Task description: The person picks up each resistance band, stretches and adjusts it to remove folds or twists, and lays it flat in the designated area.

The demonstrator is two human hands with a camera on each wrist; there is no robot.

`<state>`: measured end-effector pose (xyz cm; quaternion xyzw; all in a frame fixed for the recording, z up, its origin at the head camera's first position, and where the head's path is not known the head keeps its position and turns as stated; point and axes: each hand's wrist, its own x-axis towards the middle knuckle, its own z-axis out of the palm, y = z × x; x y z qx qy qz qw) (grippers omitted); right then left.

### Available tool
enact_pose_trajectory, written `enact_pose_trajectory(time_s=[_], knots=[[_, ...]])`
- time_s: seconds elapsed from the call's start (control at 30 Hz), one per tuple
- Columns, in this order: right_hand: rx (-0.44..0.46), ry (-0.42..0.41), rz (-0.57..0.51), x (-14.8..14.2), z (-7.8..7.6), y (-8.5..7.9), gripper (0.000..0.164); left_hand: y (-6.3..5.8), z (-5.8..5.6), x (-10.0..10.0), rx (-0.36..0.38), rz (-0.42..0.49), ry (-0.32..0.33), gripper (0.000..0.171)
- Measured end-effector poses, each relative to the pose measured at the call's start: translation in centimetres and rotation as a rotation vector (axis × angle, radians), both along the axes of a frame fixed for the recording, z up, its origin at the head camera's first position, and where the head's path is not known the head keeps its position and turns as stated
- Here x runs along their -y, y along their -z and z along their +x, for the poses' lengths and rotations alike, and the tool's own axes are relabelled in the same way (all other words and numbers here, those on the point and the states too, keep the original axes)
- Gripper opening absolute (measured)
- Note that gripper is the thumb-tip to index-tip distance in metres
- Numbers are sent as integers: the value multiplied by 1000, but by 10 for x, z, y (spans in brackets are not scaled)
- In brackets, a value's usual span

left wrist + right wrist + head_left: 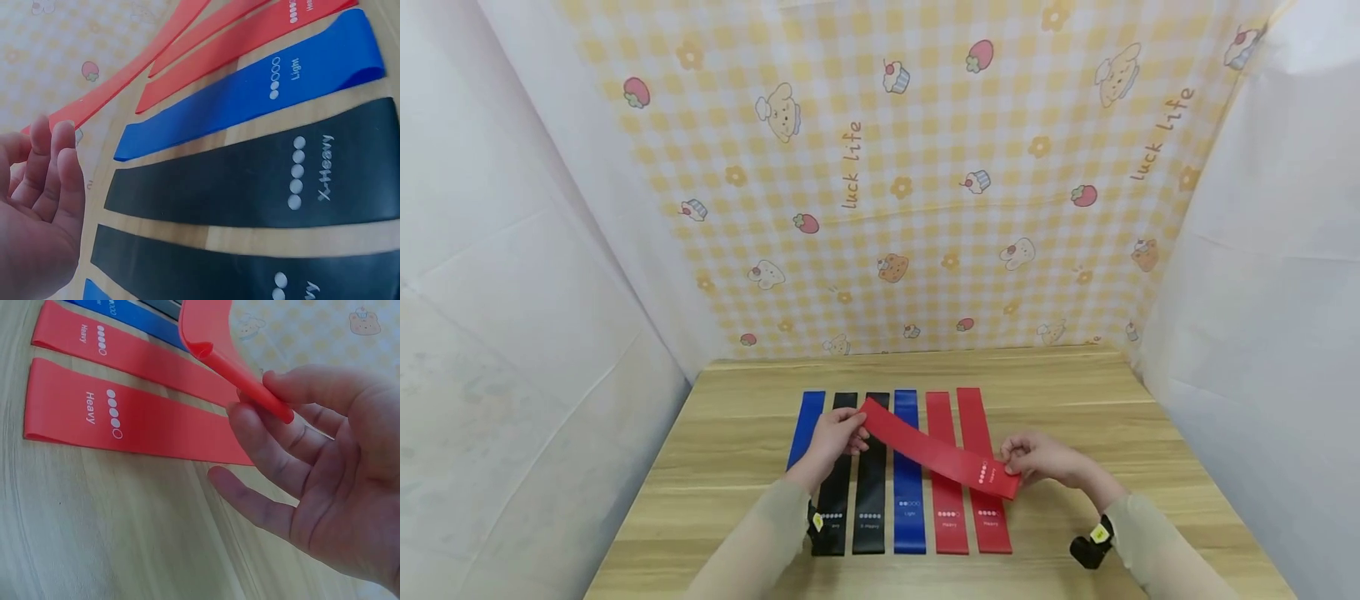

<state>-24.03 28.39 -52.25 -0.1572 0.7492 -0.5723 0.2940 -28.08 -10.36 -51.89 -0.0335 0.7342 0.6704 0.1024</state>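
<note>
A red resistance band (928,450) marked "Heavy" is held slantwise above the other bands. My left hand (831,437) pinches its upper left end; in the left wrist view that hand (44,187) has its fingers bent toward the red strip. Between the thumb and fingers of my right hand (1048,458) is the lower right end. The right wrist view shows the band's looped end (244,381) in that grip, with the little finger apart. Below the held band lie two more red "Heavy" bands (951,521) (75,406), partly covered by it.
Left of the red bands lie a blue "Light" band (910,529), two black bands (870,492) (842,479), one marked "X-Heavy", and another blue band (805,429) at the far left. The wooden table (722,467) meets a checked cloth (925,275) behind and white sheets at both sides.
</note>
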Motion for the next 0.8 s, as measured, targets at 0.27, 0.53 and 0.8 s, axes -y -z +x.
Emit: enact_pose_trajectory(time_s=[0.27, 0.53, 0.8], knots=[[-4, -61, 25, -4, 4, 4, 13, 1, -14, -11, 21, 4, 33, 31], [-17, -69, 46, -5, 7, 7, 14, -1, -29, -23, 13, 1, 33, 34], [-36, -64, 72, 0, 10, 10, 13, -10, -38, -43, -7, -13, -30, 33]])
